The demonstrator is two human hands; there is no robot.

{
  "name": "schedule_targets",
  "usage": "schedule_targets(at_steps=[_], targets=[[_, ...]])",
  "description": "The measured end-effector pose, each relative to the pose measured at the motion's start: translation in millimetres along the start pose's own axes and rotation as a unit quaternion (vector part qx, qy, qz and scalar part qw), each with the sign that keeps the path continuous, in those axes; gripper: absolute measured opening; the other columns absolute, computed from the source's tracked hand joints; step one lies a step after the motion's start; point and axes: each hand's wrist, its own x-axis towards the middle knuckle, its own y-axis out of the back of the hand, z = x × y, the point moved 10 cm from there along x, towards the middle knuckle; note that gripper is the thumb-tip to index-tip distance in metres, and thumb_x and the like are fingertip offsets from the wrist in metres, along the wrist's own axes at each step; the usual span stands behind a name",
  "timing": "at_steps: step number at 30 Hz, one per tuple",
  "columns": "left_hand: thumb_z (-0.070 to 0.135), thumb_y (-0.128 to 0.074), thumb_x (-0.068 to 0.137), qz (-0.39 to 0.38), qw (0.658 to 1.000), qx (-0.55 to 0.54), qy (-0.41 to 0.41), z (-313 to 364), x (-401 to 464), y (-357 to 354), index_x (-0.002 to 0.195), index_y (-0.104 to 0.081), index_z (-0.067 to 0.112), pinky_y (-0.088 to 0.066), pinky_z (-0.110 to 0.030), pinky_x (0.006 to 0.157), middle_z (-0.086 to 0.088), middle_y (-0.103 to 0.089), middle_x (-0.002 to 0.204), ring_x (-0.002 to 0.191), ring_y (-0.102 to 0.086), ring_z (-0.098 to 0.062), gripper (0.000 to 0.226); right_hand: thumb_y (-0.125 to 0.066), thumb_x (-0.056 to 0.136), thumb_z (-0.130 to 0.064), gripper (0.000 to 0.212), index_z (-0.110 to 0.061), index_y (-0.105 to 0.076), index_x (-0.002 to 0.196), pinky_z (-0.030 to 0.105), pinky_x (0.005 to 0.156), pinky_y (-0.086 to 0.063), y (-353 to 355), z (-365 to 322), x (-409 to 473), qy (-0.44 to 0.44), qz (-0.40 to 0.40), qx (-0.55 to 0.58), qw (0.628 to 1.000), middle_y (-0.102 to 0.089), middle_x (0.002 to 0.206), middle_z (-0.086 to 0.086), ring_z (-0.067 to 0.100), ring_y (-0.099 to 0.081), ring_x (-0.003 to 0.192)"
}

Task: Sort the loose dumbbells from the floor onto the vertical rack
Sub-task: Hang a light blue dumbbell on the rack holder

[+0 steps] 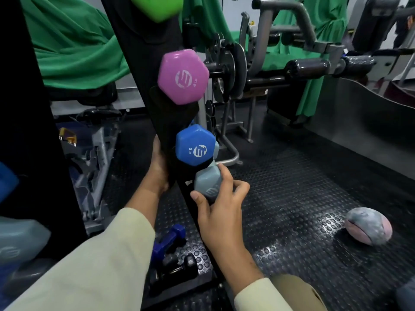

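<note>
- Gripping the grey dumbbell [207, 184], the right hand [221, 217] has its thumb and fingers curled round the near hexagonal end; grip clamped on the dumbbell.
- Grey dumbbell position: lowest visible slot of the rack [143, 70], directly at 6 o'clock of the blue dumbbell [195, 145] and touching or just beside it.
- Left hand [158, 167]: at 9 o'clock of the grey dumbbell, wrapped round the edge of the black rack upright. Fingers are hidden behind the upright; whether they curl tight cannot be told.
- Blue dumbbell: seated in the rack, marked 5 LB.
- Pink dumbbell [183, 77]: seated at 12 o'clock of the blue one.
- Green dumbbell [157, 6]: at 12 o'clock of the pink one, cut by the frame edge.
- Floor [292, 198]: black studded rubber mat. A dark blue dumbbell [168, 241] and black dumbbells [175, 268] lie loose at 7 o'clock of the right hand, near the rack base.
- Ball [368, 226]: pink-grey, on the floor at 3 o'clock of the right hand, well apart.
</note>
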Motion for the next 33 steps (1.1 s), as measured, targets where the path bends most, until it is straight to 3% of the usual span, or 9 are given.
schedule_targets(at_steps=[5, 10, 13, 16, 20, 22, 25, 29, 33], targets=[[0.063, -0.027, 0.104, 0.03, 1.0, 0.001, -0.007, -10, -3, -2, 0.093, -0.069, 0.022, -0.054, -0.027, 0.064, 0.005, -0.074, 0.074, 0.067, -0.07, -0.01, 0.06, -0.077, 0.092, -0.034, 0.08, -0.042, -0.025, 0.153, 0.012, 0.084, -0.05, 0, 0, 3, 0.007, -0.043, -0.011, 0.999, -0.023, 0.119, -0.01, 0.0, -0.053, 0.096], [0.078, -0.045, 0.09, 0.083, 0.996, -0.022, -0.013, -38, -17, 23, 0.131, -0.069, 0.015, -0.051, -0.048, 0.106, -0.01, -0.075, 0.119, 0.111, -0.071, -0.026, 0.079, -0.078, 0.09, -0.046, 0.085, -0.053, -0.024, 0.155, 0.027, 0.088, -0.059, -1, 11, 7, 0.028, -0.144, 0.005, 0.989, -0.03, 0.122, -0.011, 0.001, -0.056, 0.099], [0.061, -0.038, 0.104, 0.093, 0.995, -0.033, -0.012, -39, -17, 20, 0.114, -0.073, 0.017, -0.05, -0.045, 0.102, -0.003, -0.079, 0.101, 0.101, -0.071, -0.023, 0.058, -0.074, 0.09, -0.051, 0.089, -0.055, -0.017, 0.158, 0.017, 0.083, -0.055, -6, 12, 0, 0.029, -0.11, 0.014, 0.993, -0.028, 0.124, -0.013, 0.0, -0.056, 0.097], [0.067, -0.029, 0.104, 0.088, 0.991, 0.104, 0.004, -46, -41, 23, 0.111, -0.073, 0.032, -0.047, -0.036, 0.104, 0.01, -0.077, 0.104, 0.115, -0.066, -0.016, 0.056, -0.073, 0.092, -0.049, 0.092, -0.049, -0.012, 0.161, 0.008, 0.088, -0.047, -9, 14, -3, 0.044, -0.076, 0.014, 0.996, -0.029, 0.126, -0.009, -0.005, -0.049, 0.108], [0.058, -0.036, 0.106, -0.053, 0.937, 0.325, -0.114, -71, -101, 35, 0.161, -0.022, 0.045, -0.033, -0.039, 0.122, 0.02, -0.038, 0.161, 0.148, -0.036, -0.001, 0.058, -0.069, 0.094, -0.055, 0.086, -0.051, -0.016, 0.161, 0.022, 0.096, -0.05, -5, 4, -12, 0.064, -0.055, -0.037, 0.996, -0.024, 0.144, -0.005, 0.003, -0.048, 0.116], [0.033, -0.052, 0.106, -0.107, 0.913, 0.372, -0.131, -89, -116, 31, 0.164, -0.005, 0.042, -0.044, -0.03, 0.114, 0.011, -0.039, 0.162, 0.142, -0.047, -0.004, 0.075, -0.072, 0.093, -0.052, 0.076, -0.055, -0.029, 0.156, 0.032, 0.095, -0.056, -3, -6, -17, 0.085, -0.054, -0.097, 0.99, -0.021, 0.154, -0.003, 0.015, -0.056, 0.119], [0.017, -0.06, 0.099, -0.041, 0.894, 0.425, -0.135, -84, -116, 32, 0.16, 0.003, 0.051, -0.053, -0.01, 0.086, 0.007, -0.058, 0.146, 0.108, -0.069, 0.0, 0.094, -0.076, 0.092, -0.042, 0.071, -0.053, -0.039, 0.152, 0.039, 0.094, -0.059, 1, -12, -22, 0.088, -0.039, -0.136, 0.986, -0.024, 0.159, -0.001, 0.021, -0.06, 0.122], [0.024, -0.063, 0.097, 0.005, 0.896, 0.42, -0.146, -73, -112, 36, 0.159, 0.001, 0.055, -0.062, -0.038, 0.078, 0.005, -0.069, 0.123, 0.082, -0.074, -0.022, 0.094, -0.072, 0.094, -0.048, 0.065, -0.04, -0.041, 0.151, 0.04, 0.092, -0.057, 3, -17, -20, 0.066, -0.016, -0.123, 0.99, -0.034, 0.15, -0.001, 0.022, -0.06, 0.118], [0.042, -0.059, 0.096, -0.006, 0.891, 0.434, -0.134, -76, -109, 39, 0.155, 0.008, 0.061, -0.057, -0.047, 0.098, -0.019, -0.069, 0.127, 0.113, -0.069, -0.034, 0.091, -0.051, 0.094, -0.074, 0.074, -0.028, -0.024, 0.144, 0.051, 0.093, -0.053, -5, -1, -8, -0.051, -0.049, -0.102, 0.992, -0.042, 0.136, 0.006, 0.034, -0.06, 0.109]])
